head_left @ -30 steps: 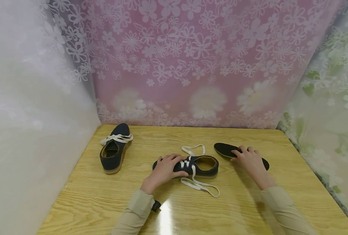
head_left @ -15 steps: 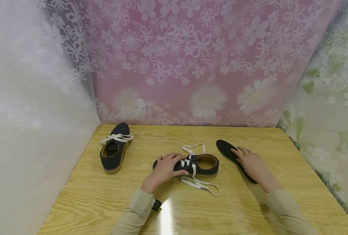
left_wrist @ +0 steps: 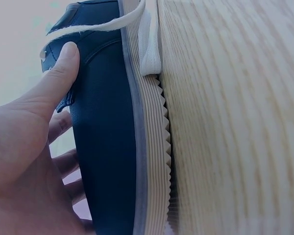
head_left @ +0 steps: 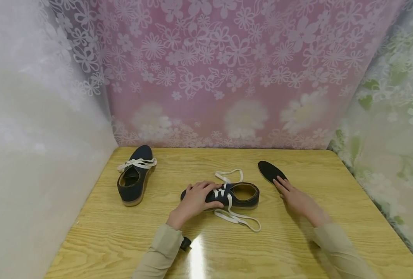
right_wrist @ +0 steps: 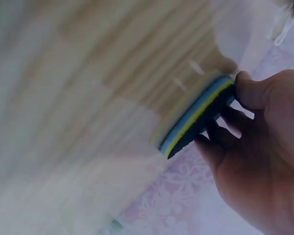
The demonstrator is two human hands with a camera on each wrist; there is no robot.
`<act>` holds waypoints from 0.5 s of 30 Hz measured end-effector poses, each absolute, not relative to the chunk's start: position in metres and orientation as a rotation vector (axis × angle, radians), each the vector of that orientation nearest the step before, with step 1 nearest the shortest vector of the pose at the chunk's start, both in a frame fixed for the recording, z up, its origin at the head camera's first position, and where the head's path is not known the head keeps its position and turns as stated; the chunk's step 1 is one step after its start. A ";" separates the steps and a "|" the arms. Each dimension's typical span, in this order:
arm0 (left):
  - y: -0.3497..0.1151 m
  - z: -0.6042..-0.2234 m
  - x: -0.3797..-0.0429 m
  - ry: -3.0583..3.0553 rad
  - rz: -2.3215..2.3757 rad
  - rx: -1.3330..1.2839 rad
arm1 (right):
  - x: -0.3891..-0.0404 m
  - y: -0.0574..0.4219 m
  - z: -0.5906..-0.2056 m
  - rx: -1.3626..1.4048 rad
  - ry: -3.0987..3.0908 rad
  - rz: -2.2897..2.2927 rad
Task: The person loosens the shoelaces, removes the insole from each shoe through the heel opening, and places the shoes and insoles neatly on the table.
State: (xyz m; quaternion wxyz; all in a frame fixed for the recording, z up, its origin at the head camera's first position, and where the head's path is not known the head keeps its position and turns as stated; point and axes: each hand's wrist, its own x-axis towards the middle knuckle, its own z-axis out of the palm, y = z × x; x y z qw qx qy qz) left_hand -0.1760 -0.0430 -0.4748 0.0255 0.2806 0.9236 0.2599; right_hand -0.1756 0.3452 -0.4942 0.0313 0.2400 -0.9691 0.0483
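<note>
My left hand (head_left: 197,200) grips the front part of a navy shoe (head_left: 243,203) lying sideways on the table, toe to the left. In the left wrist view the thumb presses the near side of its upper, and the other fingers reach over to the far side. White laces (head_left: 238,221) trail loose on both sides of the shoe. To its right, my right hand (head_left: 298,200) holds a black insole (head_left: 271,170) slanted away from me. The right wrist view shows the insole's layered blue and yellow edge (right_wrist: 196,115) between thumb and fingers. The hand hides one end of it.
A second navy shoe (head_left: 132,190) with tied white laces (head_left: 138,164) stands at the back left of the wooden table (head_left: 248,255). A small black object (head_left: 185,243) shows beside my left cuff. Floral cloths hang behind and at both sides.
The insole has turned from nearly crosswise to pointing away from me, with my right hand shifting to its nearer end. The left hand and the shoe stay in place.
</note>
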 end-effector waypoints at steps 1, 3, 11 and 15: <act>-0.043 -0.475 -0.176 2.856 0.801 0.868 | -0.179 0.347 -0.494 0.723 -3.011 0.193; -0.042 -0.475 -0.176 2.857 0.801 0.874 | -0.185 0.351 -0.494 0.682 -3.070 0.295; -0.041 -0.475 -0.178 2.860 0.801 0.875 | -0.209 0.365 -0.496 0.493 -3.218 0.476; -0.042 -0.476 -0.178 2.856 0.799 0.863 | -0.215 0.367 -0.498 0.402 -3.261 0.495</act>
